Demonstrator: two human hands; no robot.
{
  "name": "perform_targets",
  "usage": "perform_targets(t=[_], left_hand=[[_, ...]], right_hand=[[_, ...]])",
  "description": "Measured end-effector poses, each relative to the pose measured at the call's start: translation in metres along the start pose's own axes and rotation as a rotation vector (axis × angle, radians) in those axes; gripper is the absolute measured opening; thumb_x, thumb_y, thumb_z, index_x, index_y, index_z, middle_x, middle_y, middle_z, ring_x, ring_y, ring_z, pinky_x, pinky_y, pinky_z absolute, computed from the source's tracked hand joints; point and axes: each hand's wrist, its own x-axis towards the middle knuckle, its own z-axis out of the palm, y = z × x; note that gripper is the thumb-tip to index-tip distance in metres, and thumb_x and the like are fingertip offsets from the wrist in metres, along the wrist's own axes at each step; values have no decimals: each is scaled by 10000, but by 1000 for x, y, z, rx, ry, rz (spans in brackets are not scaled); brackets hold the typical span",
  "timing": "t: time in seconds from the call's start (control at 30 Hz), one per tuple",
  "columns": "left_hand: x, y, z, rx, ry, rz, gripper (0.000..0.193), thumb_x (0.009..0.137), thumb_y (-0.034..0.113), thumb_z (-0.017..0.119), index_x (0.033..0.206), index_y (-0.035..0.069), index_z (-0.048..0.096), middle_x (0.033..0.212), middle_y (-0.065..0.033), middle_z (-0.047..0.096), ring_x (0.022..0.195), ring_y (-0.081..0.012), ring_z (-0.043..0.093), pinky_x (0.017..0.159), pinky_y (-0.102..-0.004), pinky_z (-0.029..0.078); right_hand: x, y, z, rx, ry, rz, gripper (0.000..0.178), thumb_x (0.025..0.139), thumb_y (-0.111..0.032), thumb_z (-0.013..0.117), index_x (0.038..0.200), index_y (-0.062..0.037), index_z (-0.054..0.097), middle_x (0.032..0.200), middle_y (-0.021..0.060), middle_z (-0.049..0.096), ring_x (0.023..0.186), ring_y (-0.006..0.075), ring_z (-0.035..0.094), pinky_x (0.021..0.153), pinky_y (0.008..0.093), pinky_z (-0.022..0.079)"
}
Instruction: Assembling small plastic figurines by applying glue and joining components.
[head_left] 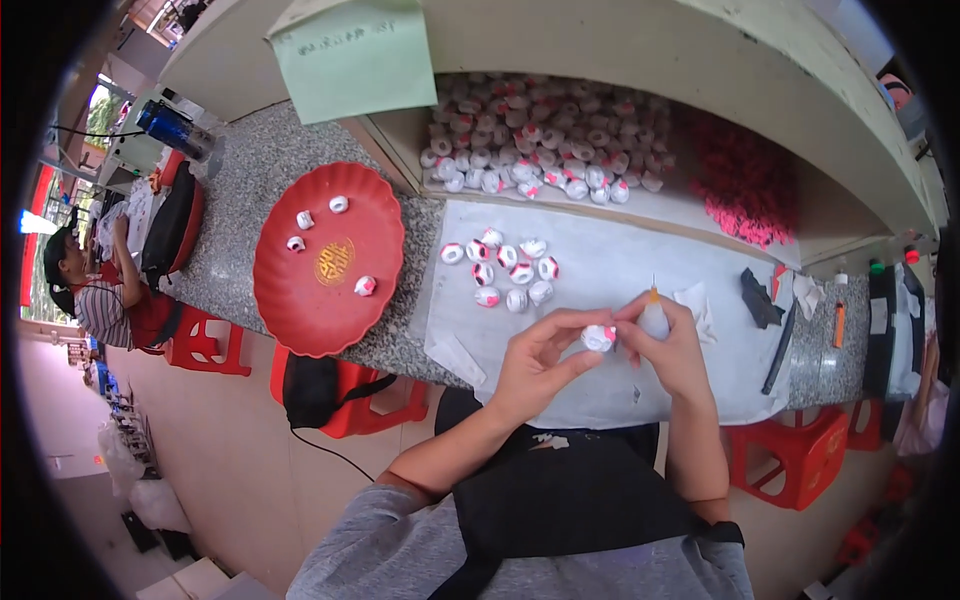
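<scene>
My left hand (540,362) pinches a small round white piece with pink patches (598,338) between thumb and fingers, above the white work sheet (620,250). Close beside it, my right hand (676,350) is closed around a small translucent bottle (654,320) whose thin needle tip points up. The right fingertips meet the pink side of the piece. Several similar white pieces with red or pink marks (521,272) lie grouped on the sheet, beyond my left hand. Further left, a red scalloped tray (275,290) carries a few more, apart from one another.
A shelf opening holds a heap of white pieces (540,140) and a pile of pink bits (745,195). Dark cloth (762,300), crumpled tissue (697,308) and a black strip (780,355) lie to the right. Red stools (795,460) stand below the counter. Another person (95,290) sits far left.
</scene>
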Motion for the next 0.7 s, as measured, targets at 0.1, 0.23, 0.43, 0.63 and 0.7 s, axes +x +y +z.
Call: perform_targets(t=[0.1,0.23,0.43,0.63,0.7], left_hand=[[-1,1,-3,-26,19,10,322,701,-59,532,1014,-37,454,1047,-150,477,1031,-215,428,893,-324,315],[-7,0,-2,-55,50,12,329,691,-66,536,1009,-37,454,1042,-153,479,1014,-208,439,875,-313,330],[-10,0,-5,136,100,63,318,690,-72,532,997,-30,460,1007,-159,492,972,-211,461,826,-297,365],[-13,-2,-9,424,58,165,304,687,-60,542,983,-25,481,996,-155,491,956,-217,467,798,-298,384],[-11,-1,-9,501,44,188,302,681,-62,546,975,-24,489,993,-154,493,952,-220,469,793,-298,387]], right_hand=[[3,16,11,306,41,26,38,713,-15,545,727,11,522,589,41,514,457,70,450,382,184,343],[-2,25,18,445,115,27,47,700,7,548,705,8,501,583,58,511,447,82,447,382,196,351],[-19,16,7,339,211,-86,55,676,43,555,696,32,505,637,101,545,463,85,458,399,193,360],[-24,14,22,341,92,-96,90,661,38,594,709,17,521,636,56,533,471,58,437,413,177,338],[-22,14,23,314,81,-108,88,663,28,599,707,10,524,633,46,533,472,53,432,416,172,333]])
